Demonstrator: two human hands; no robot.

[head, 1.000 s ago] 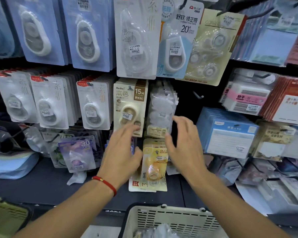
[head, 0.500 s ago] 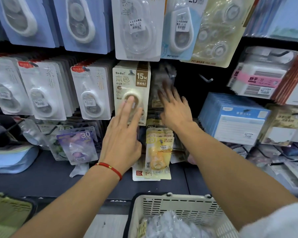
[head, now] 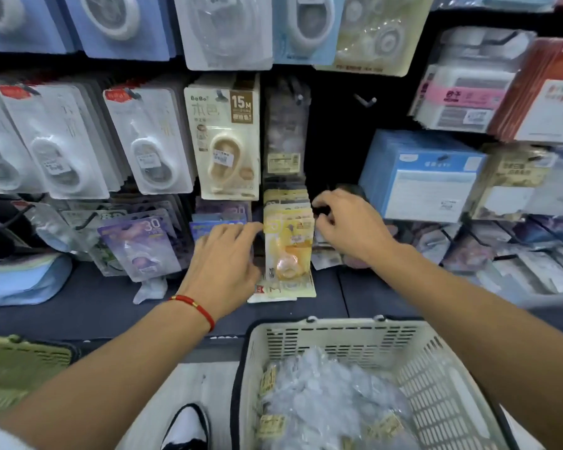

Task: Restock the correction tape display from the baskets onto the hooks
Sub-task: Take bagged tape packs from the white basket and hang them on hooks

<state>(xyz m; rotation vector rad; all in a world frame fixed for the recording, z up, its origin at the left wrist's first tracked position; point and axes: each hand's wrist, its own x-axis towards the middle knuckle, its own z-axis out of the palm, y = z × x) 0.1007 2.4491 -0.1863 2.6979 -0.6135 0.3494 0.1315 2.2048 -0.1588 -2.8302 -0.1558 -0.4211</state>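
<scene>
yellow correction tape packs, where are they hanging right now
In the head view the yellow correction tape packs hang at centre, between the left hand and right hand, below the beige 15M pack.

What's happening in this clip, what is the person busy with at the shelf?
A person stands at a stationery display hung with correction tape packs. Both hands are at the stack of yellow packs on a lower hook: the left hand rests against its left side, and the right hand is curled at its upper right edge. Neither hand clearly carries a pack. Below, a cream basket holds a pile of clear-wrapped packs not yet hung. One hook in the row above is bare.
</scene>
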